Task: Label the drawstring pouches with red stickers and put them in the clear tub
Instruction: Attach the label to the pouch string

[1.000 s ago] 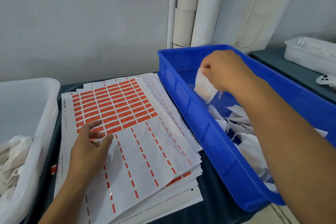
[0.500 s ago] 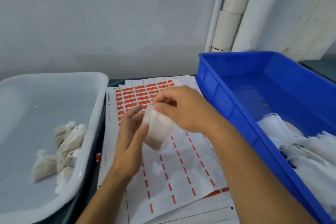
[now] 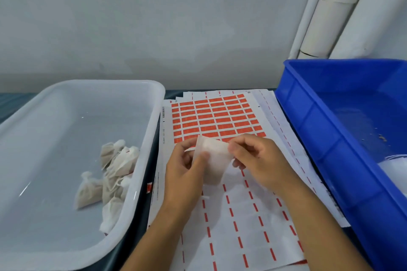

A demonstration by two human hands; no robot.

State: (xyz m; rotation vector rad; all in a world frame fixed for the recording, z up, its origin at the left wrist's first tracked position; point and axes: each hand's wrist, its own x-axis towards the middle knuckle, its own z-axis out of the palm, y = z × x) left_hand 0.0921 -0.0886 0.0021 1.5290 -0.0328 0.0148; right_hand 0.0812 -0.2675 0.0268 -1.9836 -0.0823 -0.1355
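Clear tub (image 3: 145,160) at left on the dark bench (image 3: 141,215); a loose heap of white drawstring pouches (image 3: 114,171) lies against its right wall, one showing a red mark. Just right of the tub: stack of sticker sheets (image 3: 242,215), top sheet with a block of red stickers (image 3: 215,116) at the far end and emptied backing with red dashes nearer. Over the sheets, both hands hold one white pouch (image 3: 212,160) between them. Left hand (image 3: 185,174): fingers curled behind the pouch, thumb pressed on its front. Right hand (image 3: 257,160): thumb and fingertips pinch the pouch's upper right edge. Whether a sticker is on this pouch, cannot tell. Blue bin (image 3: 330,149) at right, white fabric (image 3: 396,163) visible at its right edge. White pipes (image 3: 326,28) run up the wall behind.
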